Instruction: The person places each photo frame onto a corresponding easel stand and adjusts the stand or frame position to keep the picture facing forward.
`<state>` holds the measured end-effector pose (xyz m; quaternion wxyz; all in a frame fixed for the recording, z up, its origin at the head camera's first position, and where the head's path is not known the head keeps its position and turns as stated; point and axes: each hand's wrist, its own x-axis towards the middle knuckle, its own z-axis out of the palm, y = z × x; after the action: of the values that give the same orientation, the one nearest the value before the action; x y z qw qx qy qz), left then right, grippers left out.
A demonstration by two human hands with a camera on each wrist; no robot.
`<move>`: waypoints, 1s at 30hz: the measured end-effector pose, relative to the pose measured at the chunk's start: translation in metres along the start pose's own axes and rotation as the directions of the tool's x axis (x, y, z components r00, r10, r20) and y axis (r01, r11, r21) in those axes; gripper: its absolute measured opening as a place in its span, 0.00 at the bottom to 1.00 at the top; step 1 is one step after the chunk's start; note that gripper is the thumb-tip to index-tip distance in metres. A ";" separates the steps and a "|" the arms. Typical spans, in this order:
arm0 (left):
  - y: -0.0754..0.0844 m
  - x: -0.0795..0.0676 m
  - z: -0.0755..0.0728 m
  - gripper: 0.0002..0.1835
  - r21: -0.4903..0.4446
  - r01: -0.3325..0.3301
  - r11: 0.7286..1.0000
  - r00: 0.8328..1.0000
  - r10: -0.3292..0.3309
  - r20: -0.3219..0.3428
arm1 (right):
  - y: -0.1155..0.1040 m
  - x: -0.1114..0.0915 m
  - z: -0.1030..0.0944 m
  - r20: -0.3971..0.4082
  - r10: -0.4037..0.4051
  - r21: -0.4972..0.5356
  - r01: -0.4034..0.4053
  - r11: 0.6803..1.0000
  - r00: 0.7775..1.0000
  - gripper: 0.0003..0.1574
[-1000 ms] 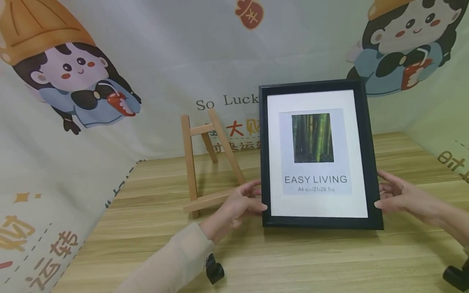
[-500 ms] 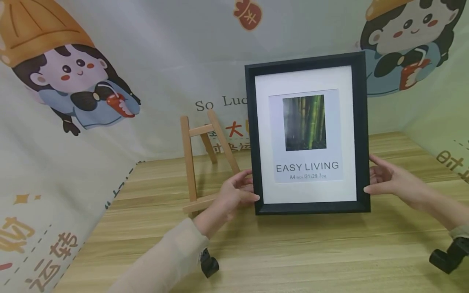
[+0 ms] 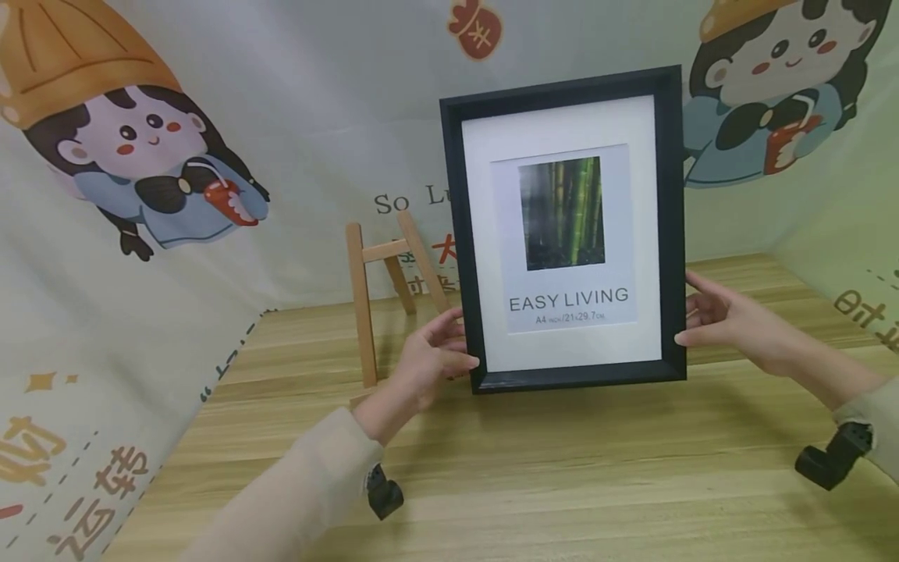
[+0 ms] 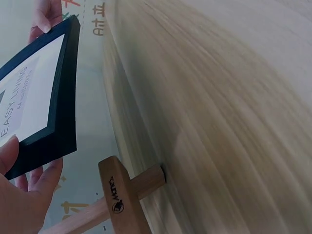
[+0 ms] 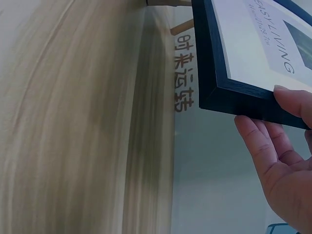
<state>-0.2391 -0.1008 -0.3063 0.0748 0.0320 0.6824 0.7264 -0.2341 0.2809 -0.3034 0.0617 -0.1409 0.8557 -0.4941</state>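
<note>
A black picture frame (image 3: 670, 234) with a white mat and a bamboo picture is held up off the table, slightly tilted. My left hand (image 3: 424, 359) grips its lower left edge, thumb on the front and fingers behind. On the opposite edge my right hand (image 3: 737, 324) pinches the frame the same way. Both wrist views show a gap between the frame's bottom edge and the tabletop. Behind and left of the frame stands a small wooden easel (image 3: 362, 304), its right leg and most of its ledge (image 4: 122, 197) hidden in the head view.
The wood-grain table (image 3: 562, 484) reaches back to a pale printed cloth backdrop (image 3: 316, 140) with cartoon figures and lettering. Black wrist cameras (image 3: 384, 492) hang under both sleeves.
Both hands have raised the picture frame and carried it left, toward the easel. It now covers more of the easel's right side. The easel has stayed put.
</note>
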 end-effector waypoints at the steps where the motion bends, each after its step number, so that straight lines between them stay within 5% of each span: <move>1: 0.002 0.000 -0.002 0.40 0.001 0.005 1.000 1.000 -0.005 -0.003 | -0.002 0.002 0.000 0.004 0.002 0.000 -0.002 1.000 1.000 0.58; 12: 0.015 -0.002 -0.022 0.40 0.093 -0.009 0.996 0.999 0.012 -0.029 | -0.022 0.021 0.008 0.038 -0.004 0.007 0.003 1.000 0.999 0.58; 30: 0.027 -0.005 -0.054 0.41 0.064 -0.037 0.997 0.997 0.041 -0.069 | -0.046 0.050 0.024 0.080 -0.057 0.047 0.053 0.997 0.995 0.57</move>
<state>-0.2439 -0.1561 -0.2831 0.0354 0.0221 0.7063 0.7067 -0.2674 0.2243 -0.2743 0.0859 -0.1830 0.8370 -0.5085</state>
